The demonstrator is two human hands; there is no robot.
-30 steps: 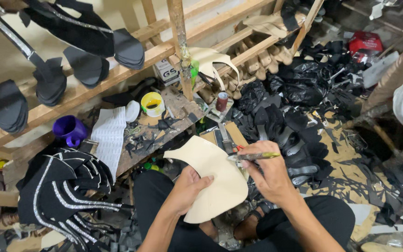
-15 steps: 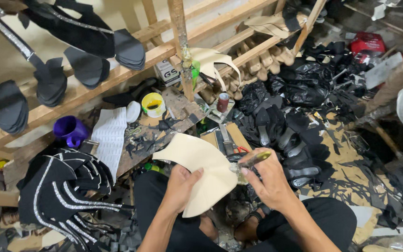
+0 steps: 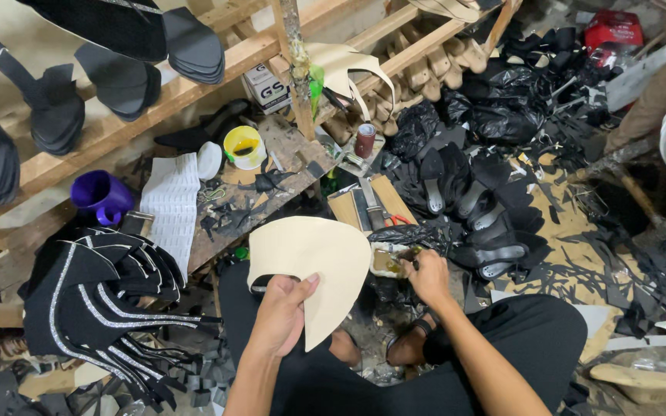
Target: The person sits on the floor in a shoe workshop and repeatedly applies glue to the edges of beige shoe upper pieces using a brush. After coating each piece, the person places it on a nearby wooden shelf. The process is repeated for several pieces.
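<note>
Wooden shelves, black scraps and shoe parts fill this small, messy workshop, and the person sits low in the middle of it. Closest to the camera, the left hand (image 3: 283, 312) grips a big cream-coloured piece (image 3: 314, 266), with the thumb on top and the fingers curled under its lower edge. Half a second ago both hands were at this piece, and the right hand held a thin stick-like tool against it. Now the right hand (image 3: 428, 276) has moved off to the right of the cream piece, down to a small open tin (image 3: 388, 262) just beside it. The fingers are curled over the tin, but I cannot tell if they hold the tool. It looks like the tool is being dipped, so the work on the piece is paused.

Left of the cream piece lies a pile of black straps with shiny silver lines (image 3: 102, 304). Just behind the piece is a wooden board with a knife (image 3: 370, 204). Right of it sit black shoe soles (image 3: 472, 219) and black bags. Farther back from the piece are a yellow cup (image 3: 244, 146), a purple cup (image 3: 102, 196), a white ribbed sheet (image 3: 169, 202), and dark shoe fronts (image 3: 186, 42) on the wooden shelf (image 3: 117, 123).
</note>
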